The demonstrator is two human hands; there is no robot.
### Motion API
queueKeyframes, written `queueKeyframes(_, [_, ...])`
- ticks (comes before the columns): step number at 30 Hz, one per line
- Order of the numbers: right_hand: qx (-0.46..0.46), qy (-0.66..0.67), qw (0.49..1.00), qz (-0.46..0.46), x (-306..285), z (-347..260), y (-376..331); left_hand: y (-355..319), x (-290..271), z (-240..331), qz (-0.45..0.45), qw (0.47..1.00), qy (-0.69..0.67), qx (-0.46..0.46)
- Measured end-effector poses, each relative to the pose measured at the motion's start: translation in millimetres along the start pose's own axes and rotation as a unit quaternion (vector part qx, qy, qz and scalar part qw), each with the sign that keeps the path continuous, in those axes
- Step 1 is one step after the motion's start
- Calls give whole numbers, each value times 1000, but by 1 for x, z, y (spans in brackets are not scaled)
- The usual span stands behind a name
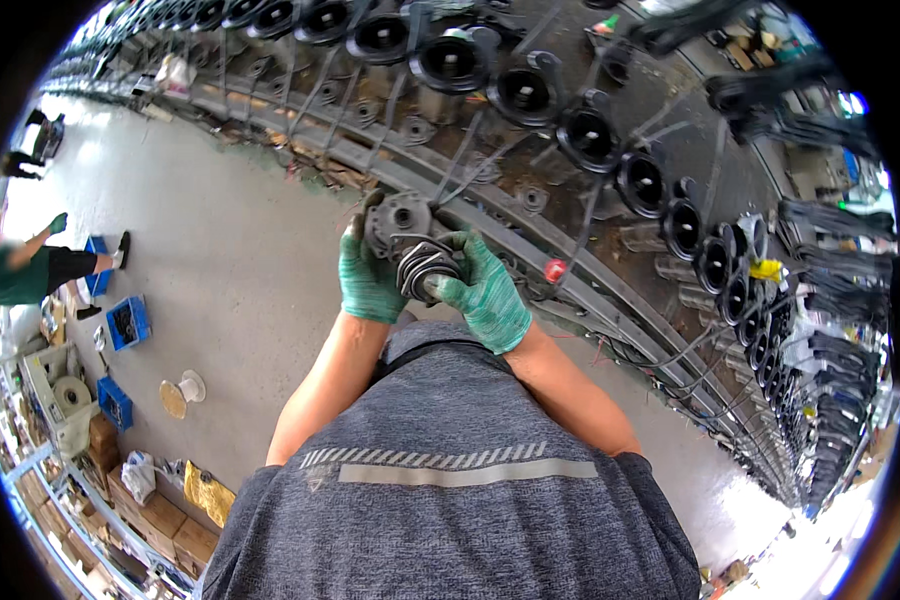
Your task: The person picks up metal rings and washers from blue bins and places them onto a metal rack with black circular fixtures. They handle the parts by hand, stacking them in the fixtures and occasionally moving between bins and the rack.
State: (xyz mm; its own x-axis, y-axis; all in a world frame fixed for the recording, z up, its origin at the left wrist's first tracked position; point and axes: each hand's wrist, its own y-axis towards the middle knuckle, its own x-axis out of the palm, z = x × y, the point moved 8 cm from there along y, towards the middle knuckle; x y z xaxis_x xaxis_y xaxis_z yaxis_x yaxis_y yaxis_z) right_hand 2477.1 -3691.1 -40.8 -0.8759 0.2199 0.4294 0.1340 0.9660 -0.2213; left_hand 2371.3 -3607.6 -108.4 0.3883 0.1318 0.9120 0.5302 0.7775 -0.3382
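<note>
Metal motor part [407,240], grey and round with a coil of dark wire at its lower end, held up in front of the chest between both hands, above the floor and just short of the long assembly line. Left hand [368,278] in a green knit glove, wrapped around the left side of the part, fingers curled over its top edge. Right hand [487,290] in a matching green glove, closed on the lower right of the part, fingers folded across the wire coil. Both forearms bare, rising from a grey short-sleeved shirt [450,480] with a pale reflective stripe.

Beyond the hands, a curved metal conveyor rail [570,290] running from upper left to lower right, with a small red knob [555,269] just right of the right hand. Above the rail, a row of black round housings [587,135] with open mouths, hung side by side along the line. Farther right, racks of dark cable bundles [830,220].

To the left, pale concrete floor [220,260], 3 blue crates [128,322] well apart from the hands, a flat spool [182,390], cardboard boxes [160,515] along the lower left, and another person [30,270] in a green top bending near the crates.
</note>
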Motion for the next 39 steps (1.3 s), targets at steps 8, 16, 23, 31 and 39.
queueKeyframes(8, [58,245,967,50,-171,-19,-84,-11,8,-60,-43,997,-7,-66])
queueKeyframes(16, [-71,-349,860,365,-392,16,-88,-46,0,-87,-6,998,39,-51])
queueKeyframes(23, [-129,-652,705,247,-336,4,-17,-66,5,-87,29,998,56,-6])
queueKeyframes(31, [-97,-593,772,207,-339,-2,-32,-78,-7,-78,34,998,48,13])
queueKeyframes(39, [-25,-565,807,168,-356,10,-32,-74,3,-87,30,998,51,-6])
